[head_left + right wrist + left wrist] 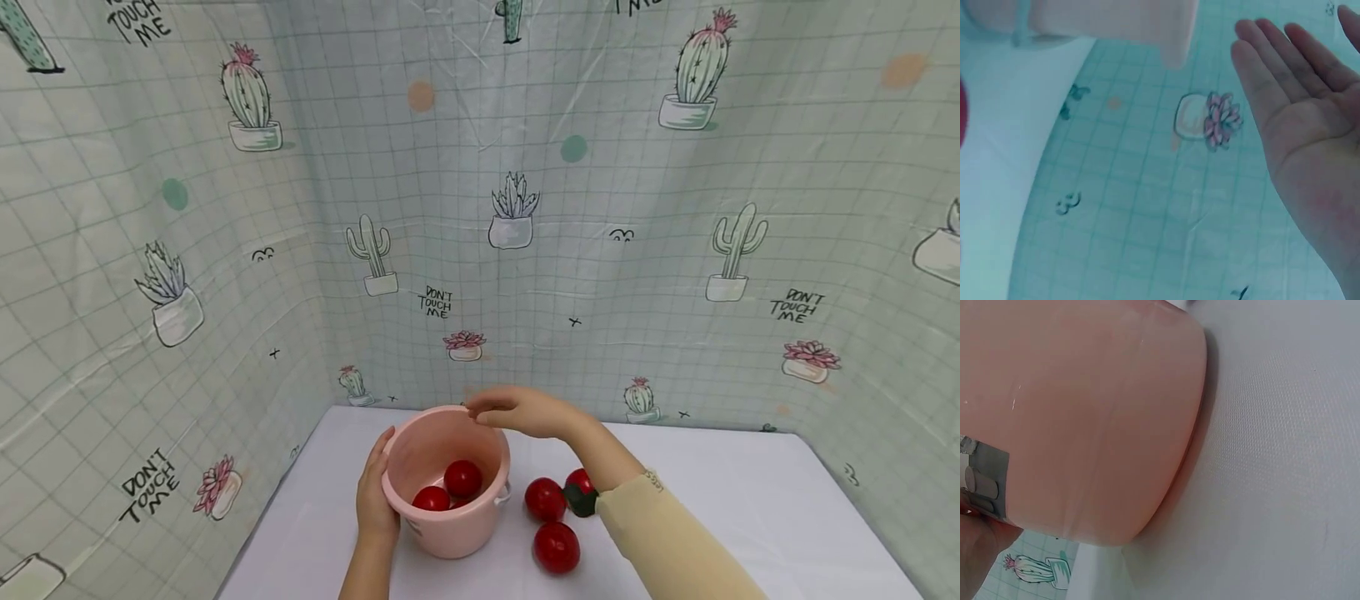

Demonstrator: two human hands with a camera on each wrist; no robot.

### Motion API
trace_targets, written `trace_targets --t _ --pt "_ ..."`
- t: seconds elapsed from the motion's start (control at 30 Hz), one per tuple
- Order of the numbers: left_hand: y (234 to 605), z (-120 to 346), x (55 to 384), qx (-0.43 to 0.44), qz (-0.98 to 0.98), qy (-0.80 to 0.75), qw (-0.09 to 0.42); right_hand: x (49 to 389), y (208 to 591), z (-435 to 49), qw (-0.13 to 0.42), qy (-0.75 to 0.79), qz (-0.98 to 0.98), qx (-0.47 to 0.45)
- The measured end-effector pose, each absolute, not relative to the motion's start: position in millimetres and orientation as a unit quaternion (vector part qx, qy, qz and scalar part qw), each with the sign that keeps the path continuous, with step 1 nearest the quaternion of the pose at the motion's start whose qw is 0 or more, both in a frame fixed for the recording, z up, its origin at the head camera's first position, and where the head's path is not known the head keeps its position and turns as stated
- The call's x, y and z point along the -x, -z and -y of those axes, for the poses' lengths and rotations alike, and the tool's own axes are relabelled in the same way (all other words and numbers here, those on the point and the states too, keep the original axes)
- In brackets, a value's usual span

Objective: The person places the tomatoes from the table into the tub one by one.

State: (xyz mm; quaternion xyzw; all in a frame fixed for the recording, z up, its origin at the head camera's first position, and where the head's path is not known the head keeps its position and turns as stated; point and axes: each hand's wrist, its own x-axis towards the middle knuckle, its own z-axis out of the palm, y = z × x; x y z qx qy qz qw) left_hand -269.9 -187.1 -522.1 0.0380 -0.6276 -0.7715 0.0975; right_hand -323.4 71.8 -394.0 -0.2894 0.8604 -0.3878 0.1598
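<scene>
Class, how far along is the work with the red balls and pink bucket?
Apparently done: red balls lie in the pink bucket, two plainly visible and part of another.
In hand: the left hand holds the bucket's side; the right hand, open and empty, is near its rim.
Probably left: three more balls on the white tabletop, if they belong inside.

Cactus-print sheeting (555, 275) around a white table (720, 492) shows a makeshift booth.
</scene>
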Motion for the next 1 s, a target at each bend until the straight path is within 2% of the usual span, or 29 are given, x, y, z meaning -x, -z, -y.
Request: trace_targets --t 0.37,0.73,1.0 --pt "522.4 187.8 270.6 -0.035 0.635 0.766 0.095 310.1 444.9 -138.7 0.080 0.497 -0.841 0.199" --pt "522.5 187.8 270.1 -0.031 0.629 0.770 0.098 303.6 499.3 -182.1 0.027 0.480 -0.875 0.062" --pt "524.8 185.8 270.9 -0.029 0.628 0.771 0.106 302.1 535.9 -191.9 0.055 0.477 -0.877 0.027"
